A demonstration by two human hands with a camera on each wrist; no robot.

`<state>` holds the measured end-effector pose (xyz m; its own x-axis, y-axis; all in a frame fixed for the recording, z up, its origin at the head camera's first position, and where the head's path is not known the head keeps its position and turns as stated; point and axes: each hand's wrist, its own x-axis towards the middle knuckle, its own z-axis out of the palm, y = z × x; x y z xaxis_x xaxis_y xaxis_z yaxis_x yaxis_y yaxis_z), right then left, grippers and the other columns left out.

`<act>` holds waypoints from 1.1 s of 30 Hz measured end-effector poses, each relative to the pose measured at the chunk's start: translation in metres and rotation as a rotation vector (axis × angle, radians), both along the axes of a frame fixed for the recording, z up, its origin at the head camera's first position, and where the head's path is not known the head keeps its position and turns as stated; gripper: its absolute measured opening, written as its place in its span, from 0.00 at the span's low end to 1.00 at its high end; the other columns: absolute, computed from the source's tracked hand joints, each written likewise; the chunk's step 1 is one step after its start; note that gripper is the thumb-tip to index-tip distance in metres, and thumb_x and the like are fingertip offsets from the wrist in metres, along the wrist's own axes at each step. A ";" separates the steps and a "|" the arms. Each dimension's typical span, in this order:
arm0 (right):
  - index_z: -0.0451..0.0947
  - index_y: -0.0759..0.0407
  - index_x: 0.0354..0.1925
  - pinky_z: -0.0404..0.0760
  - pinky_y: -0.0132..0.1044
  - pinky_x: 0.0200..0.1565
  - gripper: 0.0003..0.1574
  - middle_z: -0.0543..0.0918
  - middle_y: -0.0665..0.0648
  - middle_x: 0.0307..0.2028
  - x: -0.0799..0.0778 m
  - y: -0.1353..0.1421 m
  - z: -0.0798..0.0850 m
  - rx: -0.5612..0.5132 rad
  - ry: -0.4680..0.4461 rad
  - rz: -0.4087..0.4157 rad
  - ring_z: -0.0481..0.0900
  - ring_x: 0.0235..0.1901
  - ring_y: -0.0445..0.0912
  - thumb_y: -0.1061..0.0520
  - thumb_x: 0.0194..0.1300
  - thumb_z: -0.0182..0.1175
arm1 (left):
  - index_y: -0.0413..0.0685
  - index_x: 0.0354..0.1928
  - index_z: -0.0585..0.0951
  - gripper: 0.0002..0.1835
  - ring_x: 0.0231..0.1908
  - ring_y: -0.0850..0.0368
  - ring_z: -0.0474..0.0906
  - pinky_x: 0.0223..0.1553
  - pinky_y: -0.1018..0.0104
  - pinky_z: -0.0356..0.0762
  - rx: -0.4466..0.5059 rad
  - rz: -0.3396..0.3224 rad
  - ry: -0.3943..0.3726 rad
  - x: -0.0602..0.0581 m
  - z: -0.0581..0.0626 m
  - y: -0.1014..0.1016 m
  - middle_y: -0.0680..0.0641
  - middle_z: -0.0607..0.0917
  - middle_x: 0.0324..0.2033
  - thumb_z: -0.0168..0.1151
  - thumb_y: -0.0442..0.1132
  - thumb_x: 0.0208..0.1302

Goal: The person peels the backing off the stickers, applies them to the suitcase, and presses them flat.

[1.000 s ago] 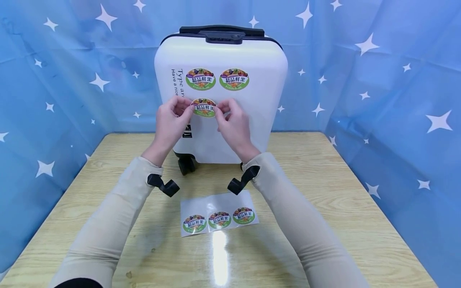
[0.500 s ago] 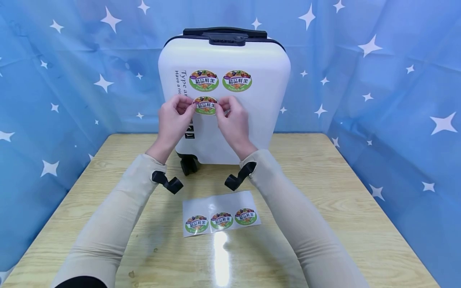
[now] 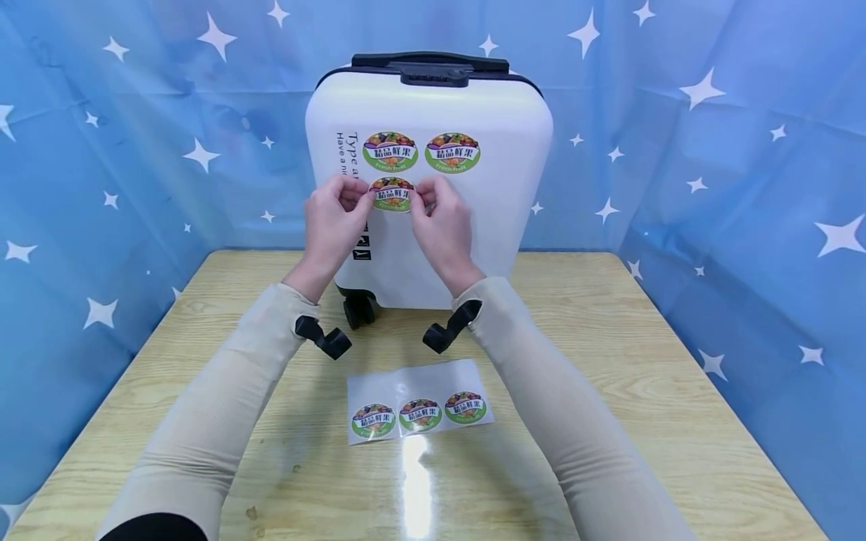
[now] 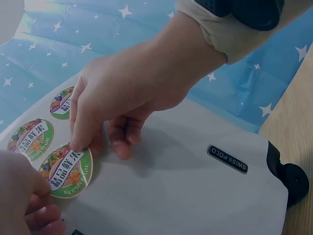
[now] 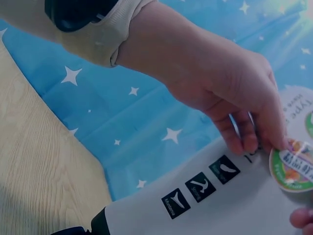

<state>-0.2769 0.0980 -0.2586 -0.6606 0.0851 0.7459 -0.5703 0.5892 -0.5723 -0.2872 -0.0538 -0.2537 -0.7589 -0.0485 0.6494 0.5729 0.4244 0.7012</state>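
Observation:
A white suitcase (image 3: 473, 240) stands upright on the table. Two oval fruit stickers, one on the left (image 3: 390, 152) and one on the right (image 3: 453, 152), lie side by side on its front. Just below the left one, a third oval sticker (image 3: 392, 194) is held between both hands. My left hand (image 3: 334, 219) pinches its left edge, and my right hand (image 3: 443, 225) pinches the right edge. In the left wrist view the held sticker (image 4: 68, 171) appears close over the suitcase face, with fingertips at two sides. Printed lettering on the suitcase is partly hidden behind my left hand.
A backing sheet (image 3: 409, 382) with three more oval stickers along its near edge lies on the wooden table (image 3: 575, 338), in front of the suitcase. Behind hangs a blue star-patterned curtain (image 3: 243, 188). A black wheel (image 3: 358, 309) shows at the suitcase's lower left.
Both hands have raised the held sticker slightly, bringing it nearer the upper left sticker. The head view has shifted a little; the sheet on the table has stayed put.

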 end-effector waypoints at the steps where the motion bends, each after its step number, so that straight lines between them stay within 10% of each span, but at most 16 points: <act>1: 0.75 0.63 0.37 0.73 0.28 0.30 0.07 0.80 0.55 0.29 0.000 -0.001 0.000 0.004 -0.001 -0.012 0.74 0.27 0.41 0.59 0.64 0.57 | 0.36 0.36 0.80 0.08 0.28 0.58 0.75 0.31 0.73 0.72 -0.004 0.012 -0.004 0.000 0.000 0.001 0.44 0.82 0.30 0.61 0.36 0.61; 33: 0.71 0.60 0.36 0.70 0.32 0.24 0.13 0.77 0.52 0.25 -0.003 0.004 -0.014 0.096 -0.002 -0.171 0.73 0.23 0.41 0.51 0.64 0.59 | 0.39 0.28 0.78 0.17 0.22 0.59 0.73 0.23 0.73 0.68 0.082 0.136 -0.008 -0.003 -0.022 -0.006 0.47 0.79 0.22 0.68 0.47 0.55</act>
<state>-0.2798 0.1017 -0.2723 -0.6444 0.1247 0.7545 -0.4557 0.7297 -0.5098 -0.2906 -0.0593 -0.2753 -0.7468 -0.2034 0.6332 0.5086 0.4389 0.7407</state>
